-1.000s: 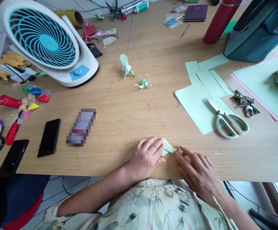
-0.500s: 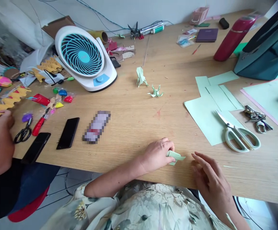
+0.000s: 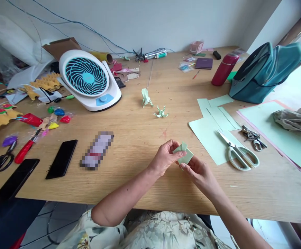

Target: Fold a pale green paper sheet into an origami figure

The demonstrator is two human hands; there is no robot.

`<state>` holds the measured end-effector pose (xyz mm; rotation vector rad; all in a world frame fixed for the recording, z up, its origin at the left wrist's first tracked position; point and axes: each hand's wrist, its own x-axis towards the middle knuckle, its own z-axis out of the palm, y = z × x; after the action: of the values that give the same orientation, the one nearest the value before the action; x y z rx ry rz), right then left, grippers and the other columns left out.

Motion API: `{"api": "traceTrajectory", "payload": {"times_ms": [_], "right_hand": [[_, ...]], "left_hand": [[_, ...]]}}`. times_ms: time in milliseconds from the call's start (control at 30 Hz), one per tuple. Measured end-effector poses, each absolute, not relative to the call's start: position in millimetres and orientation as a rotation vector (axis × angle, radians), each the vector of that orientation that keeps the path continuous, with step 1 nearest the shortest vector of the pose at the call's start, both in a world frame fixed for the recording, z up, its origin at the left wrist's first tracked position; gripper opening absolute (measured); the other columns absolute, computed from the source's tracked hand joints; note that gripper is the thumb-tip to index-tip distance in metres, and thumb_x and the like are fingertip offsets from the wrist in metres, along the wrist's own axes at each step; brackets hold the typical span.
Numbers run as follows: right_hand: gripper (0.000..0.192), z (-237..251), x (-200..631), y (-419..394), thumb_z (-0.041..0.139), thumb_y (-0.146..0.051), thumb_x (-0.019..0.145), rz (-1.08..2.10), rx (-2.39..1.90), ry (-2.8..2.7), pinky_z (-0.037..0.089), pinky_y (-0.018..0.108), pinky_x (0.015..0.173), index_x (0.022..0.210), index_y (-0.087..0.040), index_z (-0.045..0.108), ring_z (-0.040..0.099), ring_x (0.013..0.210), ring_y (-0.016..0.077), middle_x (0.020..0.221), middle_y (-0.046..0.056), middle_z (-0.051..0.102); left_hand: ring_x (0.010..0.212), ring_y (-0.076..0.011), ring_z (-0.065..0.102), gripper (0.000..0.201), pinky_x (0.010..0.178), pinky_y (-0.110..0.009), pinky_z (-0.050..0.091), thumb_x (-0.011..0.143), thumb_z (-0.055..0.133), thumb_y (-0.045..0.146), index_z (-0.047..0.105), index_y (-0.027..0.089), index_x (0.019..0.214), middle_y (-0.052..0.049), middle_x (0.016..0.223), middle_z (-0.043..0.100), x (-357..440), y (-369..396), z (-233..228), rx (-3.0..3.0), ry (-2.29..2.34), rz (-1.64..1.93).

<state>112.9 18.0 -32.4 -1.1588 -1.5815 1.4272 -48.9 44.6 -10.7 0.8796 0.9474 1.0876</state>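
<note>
Pale-green folded paper (image 3: 188, 157) sits between our two hands just below the frame's centre, equally near both. Our left hand (image 3: 169, 157) clamps it, thumb across its face; our right hand (image 3: 196, 168) pinches its lower right edge. A flap points toward the top of the frame; we cannot tell a long axis. Nothing blocks our fingers. Green sheets (image 3: 204, 138) and scissors (image 3: 234, 146) lie at right, two folded figures (image 3: 145, 98) at upper centre, a fan (image 3: 88, 77) at upper left.
</note>
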Motion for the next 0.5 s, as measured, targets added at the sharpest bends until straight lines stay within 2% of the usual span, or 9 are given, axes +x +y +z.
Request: {"api": "traceTrajectory", "payload": {"times_ms": [67, 167, 300, 500], "right_hand": [[0.037, -29, 105, 29, 0.063, -0.053, 0.089, 1.467, -1.194, -1.558, 0.049, 0.028, 0.065, 0.096, -0.017, 0.068, 0.064, 0.077, 0.0199, 0.084, 0.006, 0.071], [0.043, -29, 96, 39, 0.07, -0.058, 0.082, 1.487, -1.213, -1.503, 0.039, 0.025, 0.055, 0.075, -0.016, 0.066, 0.053, 0.061, 0.015, 0.067, 0.003, 0.064], [0.047, -36, 92, 42, 0.073, -0.061, 0.077, 1.531, -1.211, -1.487, 0.031, 0.024, 0.049, 0.069, -0.016, 0.063, 0.042, 0.052, 0.0106, 0.057, -0.001, 0.055], [0.042, -37, 98, 43, 0.069, -0.059, 0.083, 1.538, -1.137, -1.41, 0.045, 0.026, 0.063, 0.078, -0.017, 0.069, 0.059, 0.068, 0.0167, 0.07, 0.003, 0.066]], "left_hand": [[0.066, -0.0073, 0.052, 0.041, 0.062, -0.019, 0.041, 0.068, 0.085, 0.036, 0.051, 0.017, 0.082, 0.005, 0.075, 0.057, -48, 47, -12, 0.816, 0.927, 1.126], [0.069, -0.008, 0.056, 0.04, 0.063, -0.018, 0.044, 0.068, 0.085, 0.034, 0.055, 0.017, 0.089, 0.004, 0.08, 0.061, -52, 48, -19, 0.783, 0.92, 1.169], [0.064, -0.0072, 0.054, 0.031, 0.06, -0.019, 0.044, 0.075, 0.081, 0.036, 0.06, 0.016, 0.086, 0.003, 0.075, 0.06, -61, 50, -27, 0.92, 0.974, 1.149], [0.064, -0.0081, 0.052, 0.024, 0.063, -0.02, 0.043, 0.079, 0.076, 0.035, 0.062, 0.015, 0.082, 0.002, 0.072, 0.06, -66, 51, -28, 1.122, 1.08, 1.14]]}}
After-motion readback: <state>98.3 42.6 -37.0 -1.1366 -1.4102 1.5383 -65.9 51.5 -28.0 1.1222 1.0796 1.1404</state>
